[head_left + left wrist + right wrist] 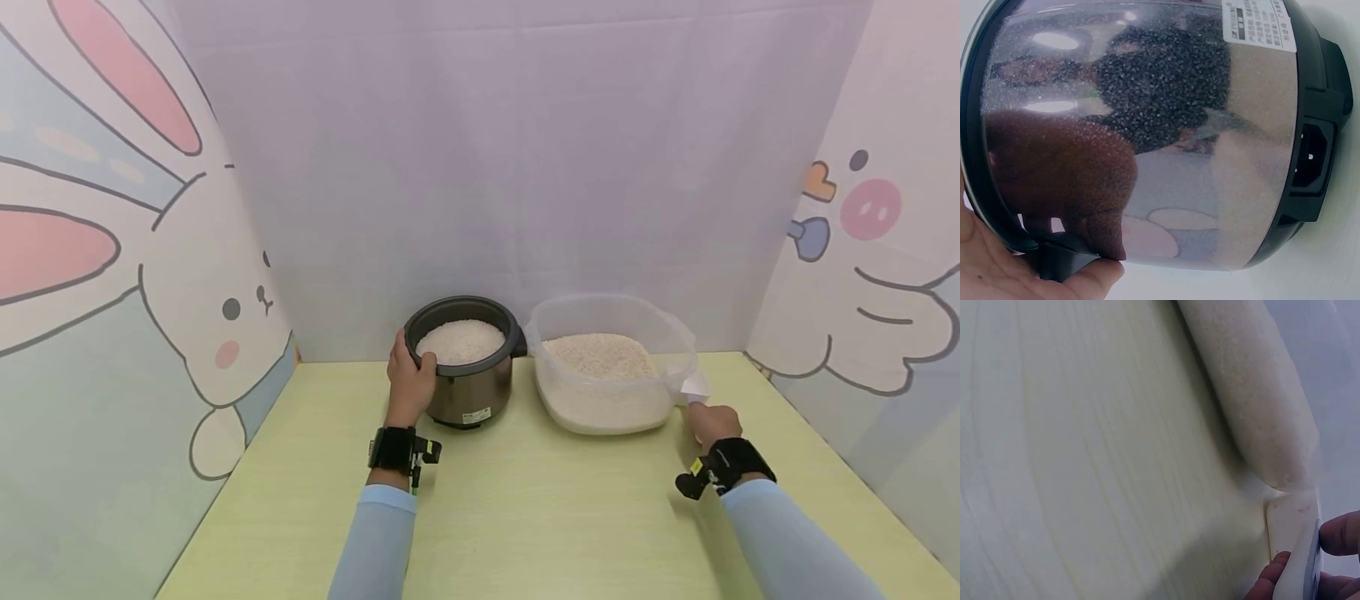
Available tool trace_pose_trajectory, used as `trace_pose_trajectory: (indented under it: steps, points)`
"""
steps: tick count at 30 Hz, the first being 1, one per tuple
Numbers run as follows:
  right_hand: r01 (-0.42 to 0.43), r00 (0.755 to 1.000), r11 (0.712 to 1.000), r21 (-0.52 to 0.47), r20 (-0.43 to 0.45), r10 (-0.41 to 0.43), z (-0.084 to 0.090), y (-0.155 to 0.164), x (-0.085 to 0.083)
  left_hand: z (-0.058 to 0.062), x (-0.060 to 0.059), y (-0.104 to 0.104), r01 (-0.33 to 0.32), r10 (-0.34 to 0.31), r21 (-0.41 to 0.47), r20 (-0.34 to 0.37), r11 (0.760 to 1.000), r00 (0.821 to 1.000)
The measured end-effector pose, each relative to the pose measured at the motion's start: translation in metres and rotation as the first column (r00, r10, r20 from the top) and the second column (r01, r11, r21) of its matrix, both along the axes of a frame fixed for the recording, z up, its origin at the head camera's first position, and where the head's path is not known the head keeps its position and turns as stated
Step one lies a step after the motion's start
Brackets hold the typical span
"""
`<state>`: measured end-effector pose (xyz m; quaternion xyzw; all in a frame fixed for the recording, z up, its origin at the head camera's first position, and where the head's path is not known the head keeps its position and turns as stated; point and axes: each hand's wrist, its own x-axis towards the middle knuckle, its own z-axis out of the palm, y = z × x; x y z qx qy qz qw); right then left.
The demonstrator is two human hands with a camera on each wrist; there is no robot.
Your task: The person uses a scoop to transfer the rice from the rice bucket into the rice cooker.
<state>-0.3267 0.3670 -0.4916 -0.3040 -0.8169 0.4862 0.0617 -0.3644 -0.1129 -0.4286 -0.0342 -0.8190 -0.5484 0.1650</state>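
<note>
A dark brown rice cooker (468,396) stands at the back of the table, holding white rice (461,342). My left hand (411,387) grips its black side handle (1057,259), thumb along the near side. To the right sits a clear plastic tub (600,408) with more rice (600,357) in it. Beside the tub's right end, my right hand (716,423) holds a white scoop (696,385) by its handle. In the right wrist view, fingers and thumb pinch the scoop (1291,525) close by the tub's corner; the palm is out of frame.
The pale yellow-green table (525,517) reaches back to a plain lilac backdrop (487,167). Panels with a cartoon rabbit (195,308) and a cartoon bird (862,275) border the left and right sides. The cooker's right handle (520,343) is close to the tub.
</note>
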Motion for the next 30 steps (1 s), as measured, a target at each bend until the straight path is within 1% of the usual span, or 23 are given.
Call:
trace_pose_trajectory:
  steps: [6, 16, 19, 24, 26, 30]
  points:
    - [-0.014, 1.0, 1.0, 0.017, 0.026, 0.014, -0.003, 0.002, -0.001, 0.0, 0.001, 0.0, -0.001, 0.001, 0.007, -0.007, 1.0, 1.0]
    - [-0.015, 0.998, 0.999, 0.05, 0.058, 0.012, -0.001, -0.006, 0.003, 0.0, 0.001, 0.001, 0.003, -0.003, 0.012, -0.005, 1.0, 1.0]
    - [-0.021, 0.999, 0.997, 0.072, 0.052, 0.018, 0.0, -0.006, 0.004, -0.001, 0.0, 0.001, 0.004, -0.004, 0.014, -0.008, 1.0, 1.0]
    - [-0.028, 0.999, 0.996, 0.08, 0.024, 0.026, 0.002, -0.005, 0.005, -0.003, -0.003, 0.001, 0.005, -0.005, 0.007, -0.014, 1.0, 1.0]
    - [-0.044, 0.999, 0.993, 0.107, 0.021, 0.042, 0.004, -0.006, 0.007, -0.003, -0.004, 0.001, 0.004, -0.004, 0.002, -0.016, 1.0, 1.0]
    - [-0.08, 0.997, 0.976, 0.201, 0.029, 0.076, 0.01, -0.013, 0.013, -0.003, -0.004, -0.001, 0.006, -0.006, -0.011, -0.012, 1.0, 1.0]
